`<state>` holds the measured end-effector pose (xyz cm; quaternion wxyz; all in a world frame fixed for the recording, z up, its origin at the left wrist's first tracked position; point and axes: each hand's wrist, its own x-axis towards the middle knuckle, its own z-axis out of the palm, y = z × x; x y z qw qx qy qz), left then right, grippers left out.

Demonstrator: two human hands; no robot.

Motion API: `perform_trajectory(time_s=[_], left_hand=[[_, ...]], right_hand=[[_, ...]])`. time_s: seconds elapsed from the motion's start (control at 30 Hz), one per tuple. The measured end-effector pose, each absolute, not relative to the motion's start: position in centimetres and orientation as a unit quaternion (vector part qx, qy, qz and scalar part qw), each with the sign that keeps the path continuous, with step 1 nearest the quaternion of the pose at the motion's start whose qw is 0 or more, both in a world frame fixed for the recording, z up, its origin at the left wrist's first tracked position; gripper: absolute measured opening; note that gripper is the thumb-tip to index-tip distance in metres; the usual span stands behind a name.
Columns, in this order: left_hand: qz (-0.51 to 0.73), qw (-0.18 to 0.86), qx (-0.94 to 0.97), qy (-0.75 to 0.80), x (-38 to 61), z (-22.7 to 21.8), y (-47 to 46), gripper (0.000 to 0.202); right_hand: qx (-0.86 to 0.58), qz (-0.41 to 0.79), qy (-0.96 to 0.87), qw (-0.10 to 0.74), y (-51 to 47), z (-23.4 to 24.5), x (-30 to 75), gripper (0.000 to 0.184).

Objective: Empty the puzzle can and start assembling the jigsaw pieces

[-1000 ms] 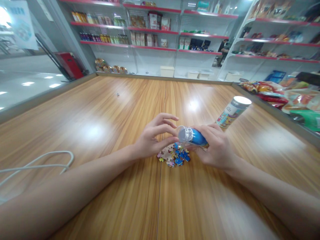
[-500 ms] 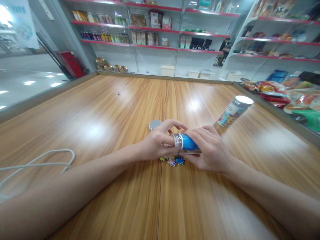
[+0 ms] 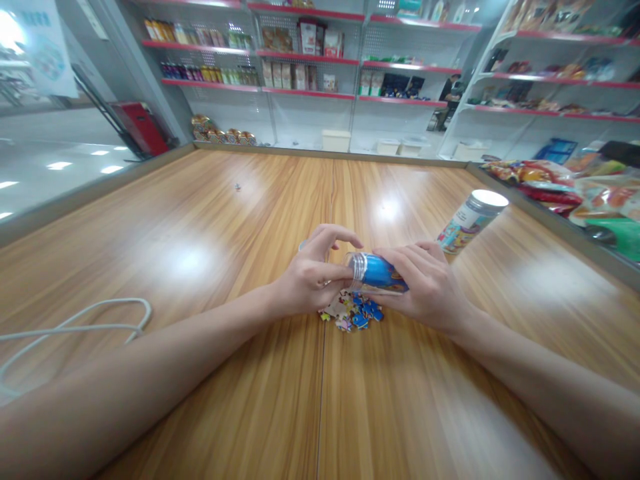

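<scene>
My right hand [image 3: 425, 283] is wrapped round a clear plastic jar [image 3: 383, 273] with a blue printed label, tilted on its side with its open mouth to the left. At that mouth is my left hand [image 3: 315, 273], its fingers apart; one finger reaches to or into the opening, and its tip is hard to see. Below the jar, a small heap of colourful jigsaw puzzle pieces [image 3: 360, 317] lies on the wooden table [image 3: 250, 400]. A silver lid [image 3: 302, 246] is mostly hidden behind my left hand.
A second printed canister [image 3: 470, 223] with a white top stands at the right. One small piece [image 3: 237, 187] lies far left on the table. A white cable [image 3: 100, 328] loops at the left edge. Packaged goods [image 3: 550, 183] sit beyond the right edge, with shelves [image 3: 305, 60] behind.
The jar and both hands have lifted slightly, and more puzzle pieces show in the heap beneath. My left hand has shifted and now covers most of the lid.
</scene>
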<state>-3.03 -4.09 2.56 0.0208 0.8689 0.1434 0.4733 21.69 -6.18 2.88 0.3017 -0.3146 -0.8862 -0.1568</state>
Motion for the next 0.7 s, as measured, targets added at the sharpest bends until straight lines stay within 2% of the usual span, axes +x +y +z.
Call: perform_trajectory(time_s=[0.23, 0.53, 0.7], left_hand=[[0.443, 0.001, 0.885, 0.143, -3.1, 2.4, -4.2, 0.007], [0.473, 0.179, 0.838, 0.205, -2.7, 2.6, -5.7, 0.006], [0.469, 0.231, 0.827, 0.206, -3.2, 2.6, -5.1, 0.009]], right_hand=[[-0.298, -0.148, -0.893, 0.304, -6.4, 2.9, 22.0, 0.053], [-0.294, -0.105, -0.892, 0.327, -6.6, 3.0, 21.4, 0.05], [-0.269, -0.075, -0.895, 0.348, -6.4, 2.7, 21.9, 0.055]])
